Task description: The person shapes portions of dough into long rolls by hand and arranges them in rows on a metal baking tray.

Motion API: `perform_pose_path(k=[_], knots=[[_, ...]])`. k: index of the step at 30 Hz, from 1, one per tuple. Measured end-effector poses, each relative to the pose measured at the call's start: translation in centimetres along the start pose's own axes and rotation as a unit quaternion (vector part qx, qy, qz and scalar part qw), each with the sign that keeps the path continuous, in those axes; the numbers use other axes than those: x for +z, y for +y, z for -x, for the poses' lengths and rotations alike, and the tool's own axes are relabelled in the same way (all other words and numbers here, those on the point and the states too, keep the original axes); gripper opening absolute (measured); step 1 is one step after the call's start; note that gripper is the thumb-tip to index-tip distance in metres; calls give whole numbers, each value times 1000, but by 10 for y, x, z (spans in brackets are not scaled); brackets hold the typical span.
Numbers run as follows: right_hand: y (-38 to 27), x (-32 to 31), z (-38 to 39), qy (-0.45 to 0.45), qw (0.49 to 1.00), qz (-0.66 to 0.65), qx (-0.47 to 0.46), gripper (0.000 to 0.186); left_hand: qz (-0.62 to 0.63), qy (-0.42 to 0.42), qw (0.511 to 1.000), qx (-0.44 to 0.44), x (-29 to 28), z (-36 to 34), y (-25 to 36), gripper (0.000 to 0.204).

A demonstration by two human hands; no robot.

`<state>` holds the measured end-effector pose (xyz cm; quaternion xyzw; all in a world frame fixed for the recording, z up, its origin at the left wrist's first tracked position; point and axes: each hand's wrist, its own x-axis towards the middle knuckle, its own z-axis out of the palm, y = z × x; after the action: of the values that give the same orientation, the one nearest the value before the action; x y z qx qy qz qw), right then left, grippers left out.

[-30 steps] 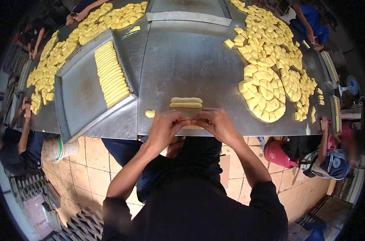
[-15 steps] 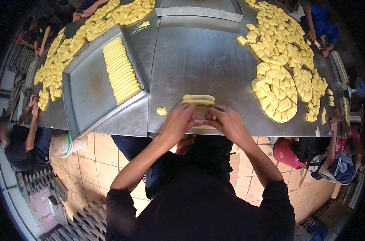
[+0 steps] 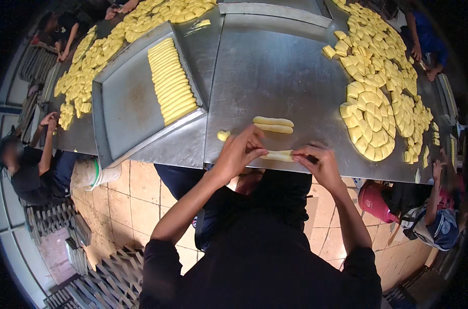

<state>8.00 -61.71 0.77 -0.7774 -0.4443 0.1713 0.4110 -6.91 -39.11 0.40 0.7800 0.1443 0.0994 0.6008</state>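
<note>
My left hand [image 3: 241, 152] and my right hand [image 3: 316, 159] are near the front edge of the steel table [image 3: 275, 67], pinching opposite ends of a pale yellow dough strip [image 3: 279, 154] stretched level between them. Just beyond it, two smooth dough sticks [image 3: 272, 125] lie side by side. A small dough lump [image 3: 223, 135] sits left of them. To the left, an angled metal tray [image 3: 120, 110] holds a long column of similar sticks [image 3: 172, 82] along its right half.
Piles of cut dough pieces [image 3: 370, 123] cover the table's right and far-left sides [image 3: 84, 72]. Another tray [image 3: 275, 15] is at the back. Other people work around the edges: a person at left [image 3: 25, 170], one at lower right [image 3: 435, 221], one in blue [image 3: 424, 41].
My hands have drawn apart, lengthening the dough strip between them; my right hand moved rightward. The whole view has shifted, with table and trays appearing further right.
</note>
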Motion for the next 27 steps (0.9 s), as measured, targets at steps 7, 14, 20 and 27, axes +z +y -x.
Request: perform_pose_path(k=[7, 14, 20, 27], knots=[[-8, 5, -12, 71, 975, 209, 26, 37, -233, 43, 961, 143, 9, -7, -3, 44], [0, 4, 2, 20, 999, 36, 26, 24, -114, -4, 990, 84, 5, 8, -6, 36], [-13, 14, -13, -6, 999, 48, -7, 23, -134, -59, 982, 116, 9, -11, -3, 32], [-5, 5, -15, -12, 989, 144, 19, 29, -224, 48, 953, 196, 8, -6, -11, 39]])
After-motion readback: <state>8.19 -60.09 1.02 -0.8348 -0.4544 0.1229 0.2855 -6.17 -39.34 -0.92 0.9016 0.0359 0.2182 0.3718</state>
